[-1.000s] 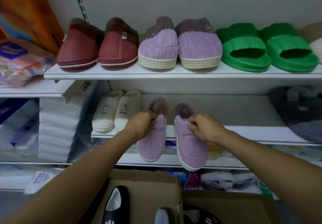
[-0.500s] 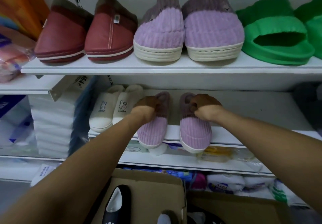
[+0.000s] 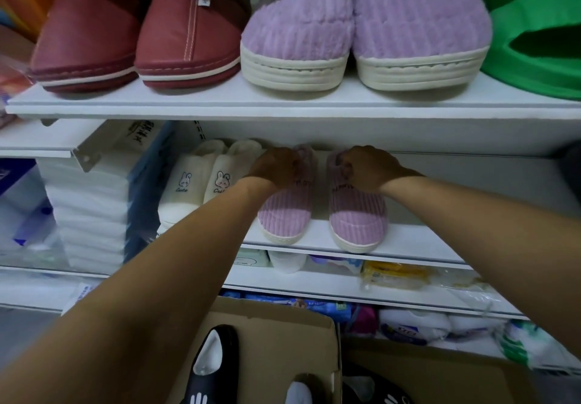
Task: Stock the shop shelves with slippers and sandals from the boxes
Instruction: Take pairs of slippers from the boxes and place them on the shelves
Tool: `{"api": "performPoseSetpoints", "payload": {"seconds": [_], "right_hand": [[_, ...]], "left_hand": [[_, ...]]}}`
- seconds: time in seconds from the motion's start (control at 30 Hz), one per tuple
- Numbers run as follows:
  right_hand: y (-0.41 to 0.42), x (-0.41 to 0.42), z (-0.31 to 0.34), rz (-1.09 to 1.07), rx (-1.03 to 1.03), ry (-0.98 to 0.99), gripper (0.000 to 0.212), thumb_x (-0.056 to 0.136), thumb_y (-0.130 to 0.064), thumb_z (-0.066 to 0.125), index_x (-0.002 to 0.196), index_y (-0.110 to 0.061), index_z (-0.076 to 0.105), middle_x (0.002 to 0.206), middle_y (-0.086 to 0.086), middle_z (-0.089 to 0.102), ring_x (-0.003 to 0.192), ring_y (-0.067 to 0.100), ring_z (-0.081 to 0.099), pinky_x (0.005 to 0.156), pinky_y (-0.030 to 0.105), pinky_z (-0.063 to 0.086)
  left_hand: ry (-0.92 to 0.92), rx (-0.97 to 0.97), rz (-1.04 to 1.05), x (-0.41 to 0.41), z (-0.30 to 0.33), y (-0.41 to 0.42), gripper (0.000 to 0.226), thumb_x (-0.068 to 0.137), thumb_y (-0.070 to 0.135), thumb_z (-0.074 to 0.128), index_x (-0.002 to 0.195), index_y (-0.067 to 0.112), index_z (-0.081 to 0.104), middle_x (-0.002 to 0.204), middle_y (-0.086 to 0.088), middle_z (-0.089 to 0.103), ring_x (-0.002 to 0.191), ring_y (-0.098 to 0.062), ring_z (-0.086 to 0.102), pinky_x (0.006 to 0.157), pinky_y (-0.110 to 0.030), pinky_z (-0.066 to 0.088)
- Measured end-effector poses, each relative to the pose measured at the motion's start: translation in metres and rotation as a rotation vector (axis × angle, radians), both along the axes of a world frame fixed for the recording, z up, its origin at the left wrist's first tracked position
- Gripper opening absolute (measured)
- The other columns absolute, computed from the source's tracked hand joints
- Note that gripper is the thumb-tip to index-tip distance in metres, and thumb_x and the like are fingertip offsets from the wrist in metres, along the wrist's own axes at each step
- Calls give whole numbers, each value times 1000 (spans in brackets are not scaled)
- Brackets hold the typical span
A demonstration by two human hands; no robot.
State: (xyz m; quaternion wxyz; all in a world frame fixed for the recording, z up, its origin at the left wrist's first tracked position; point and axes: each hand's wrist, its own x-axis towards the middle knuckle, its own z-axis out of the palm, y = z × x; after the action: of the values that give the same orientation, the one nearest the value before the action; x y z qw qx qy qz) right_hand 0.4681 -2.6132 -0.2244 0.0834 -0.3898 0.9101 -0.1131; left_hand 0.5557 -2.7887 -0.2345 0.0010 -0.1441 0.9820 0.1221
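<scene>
Two pink corduroy slippers sit side by side on the middle shelf [image 3: 408, 240], toes towards me. My left hand [image 3: 275, 167] grips the collar of the left pink slipper [image 3: 284, 215]. The right pink slipper [image 3: 358, 219] is held at its collar by my right hand [image 3: 366, 167]. Both soles rest on the shelf board, the toes slightly over its front edge. Below me an open cardboard box [image 3: 283, 340] holds black slippers [image 3: 210, 369] with white marks.
A cream bunny pair [image 3: 201, 183] stands left of the pink pair. On the upper shelf [image 3: 283, 106] stand red slippers [image 3: 138, 35], lilac slippers [image 3: 361, 32] and a green sandal [image 3: 540, 42]. Stacked white packs [image 3: 88, 208] fill the left. Packaged goods lie on lower shelves.
Both hands have pushed the pink pair from hanging off the shelf edge back onto the board. The camera has moved closer and the view has tilted up.
</scene>
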Motion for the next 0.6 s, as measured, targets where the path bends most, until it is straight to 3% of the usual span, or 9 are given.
{"api": "performPoseSetpoints", "payload": {"seconds": [0.17, 0.23, 0.3, 0.47, 0.6], "right_hand": [[-1, 8, 5, -10, 34, 6, 11, 88, -26, 50, 79, -28, 57, 112, 11, 62, 100, 32, 58, 73, 31, 36], [3, 13, 7, -43, 31, 57, 12, 89, -31, 49, 93, -28, 60, 115, 9, 55, 104, 31, 55, 74, 33, 38], [11, 24, 11, -74, 48, 141, 31, 85, -31, 53, 116, -25, 55, 119, 7, 50, 110, 30, 50, 79, 36, 41], [38, 75, 22, -41, -12, 331, 39, 85, -30, 54, 124, -27, 52, 124, 6, 56, 111, 29, 51, 88, 37, 41], [60, 119, 21, -17, -34, 347, 40, 86, -34, 52, 125, -26, 51, 124, 5, 56, 114, 27, 50, 88, 37, 39]], "left_hand": [[-33, -39, -10, 4, 8, 4, 36, 101, 21, 38, 132, 13, 54, 134, -14, 55, 121, -31, 52, 101, -36, 38], [-32, -81, 5, 13, 14, 7, 39, 99, 23, 41, 136, 14, 47, 137, -12, 50, 124, -30, 48, 103, -38, 38], [-9, -77, 27, 31, 20, 10, 42, 96, 28, 45, 137, 17, 44, 137, -11, 48, 123, -30, 48, 103, -39, 40], [120, 4, 65, 92, 32, 37, 27, 93, 31, 54, 110, 10, 60, 102, -11, 64, 101, -31, 58, 78, -34, 48], [257, 108, 36, 151, 27, 59, 33, 92, 31, 57, 124, 22, 59, 115, -1, 65, 112, -22, 51, 89, -35, 46]]}}
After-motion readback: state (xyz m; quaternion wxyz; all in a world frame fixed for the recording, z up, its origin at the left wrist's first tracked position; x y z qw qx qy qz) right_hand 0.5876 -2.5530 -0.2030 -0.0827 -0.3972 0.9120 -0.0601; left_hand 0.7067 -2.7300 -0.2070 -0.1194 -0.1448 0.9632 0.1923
